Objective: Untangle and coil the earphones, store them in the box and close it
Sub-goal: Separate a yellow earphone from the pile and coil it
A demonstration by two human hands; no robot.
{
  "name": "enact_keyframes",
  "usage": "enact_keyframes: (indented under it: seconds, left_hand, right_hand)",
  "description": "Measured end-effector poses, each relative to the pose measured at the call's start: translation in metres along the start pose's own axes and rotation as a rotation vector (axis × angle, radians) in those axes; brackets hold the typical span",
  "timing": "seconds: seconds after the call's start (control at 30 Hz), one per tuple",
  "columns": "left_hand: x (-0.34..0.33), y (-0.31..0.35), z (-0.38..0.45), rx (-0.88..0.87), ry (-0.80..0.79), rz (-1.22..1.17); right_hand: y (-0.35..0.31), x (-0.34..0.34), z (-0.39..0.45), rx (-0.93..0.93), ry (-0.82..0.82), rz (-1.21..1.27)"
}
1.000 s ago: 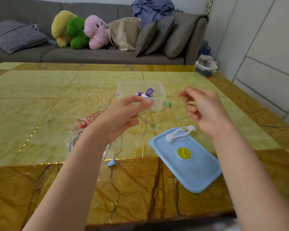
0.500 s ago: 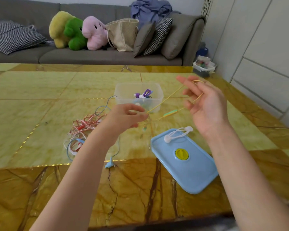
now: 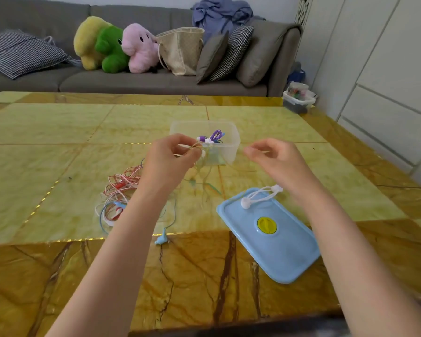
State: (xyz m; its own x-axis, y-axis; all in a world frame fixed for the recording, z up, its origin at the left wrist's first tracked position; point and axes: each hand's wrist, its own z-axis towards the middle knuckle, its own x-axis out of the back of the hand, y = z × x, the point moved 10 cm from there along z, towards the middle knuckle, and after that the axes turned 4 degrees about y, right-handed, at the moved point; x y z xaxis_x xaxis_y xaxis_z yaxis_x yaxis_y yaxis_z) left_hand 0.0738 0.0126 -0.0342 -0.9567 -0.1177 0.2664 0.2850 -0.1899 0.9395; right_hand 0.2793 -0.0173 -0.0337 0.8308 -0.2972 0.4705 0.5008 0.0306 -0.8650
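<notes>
Head view. Landmark: clear box [image 3: 229, 152], lidless, standing mid-counter [image 3: 58, 147], with a purple earphone bundle [image 3: 214, 136] already inside. The left hand [image 3: 170, 161], at the box's near-left corner, pinches a small coil of the yellow earphones [image 3: 196, 148]; loose ends hang below it toward the counter. The right hand [image 3: 275, 158], at the box's near-right corner, has its fingers curled; a cord may lie between them, too thin to confirm. Half a second ago the yellow cord was stretched long between the hands; now it is gathered at the left hand, so coiling looks nearly done. The red and blue tangle [image 3: 118, 194], near-left of the box, is not yet sorted. The blue lid [image 3: 270, 237] lies near-right.
</notes>
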Motion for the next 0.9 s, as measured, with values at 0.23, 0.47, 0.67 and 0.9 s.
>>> enact_keyframes:
  seconds: [0.23,0.47,0.67,0.9]
  left_hand:
    - [-0.025,0.013,-0.004,-0.128,-0.099,0.119]
    - [-0.023,0.020,-0.008,-0.246,0.012,0.404]
    - [-0.017,0.016,-0.006,-0.164,0.065,0.244]
    - [0.026,-0.024,0.002,0.222,0.222,-0.224]
  right_hand:
    - [-0.025,-0.028,-0.010,0.123,-0.107,0.087]
    - [0.004,0.007,0.000,-0.096,0.201,0.391]
    - [0.012,0.030,-0.001,-0.125,0.405,0.595]
    - [0.033,0.068,-0.001,-0.165,0.623,0.819]
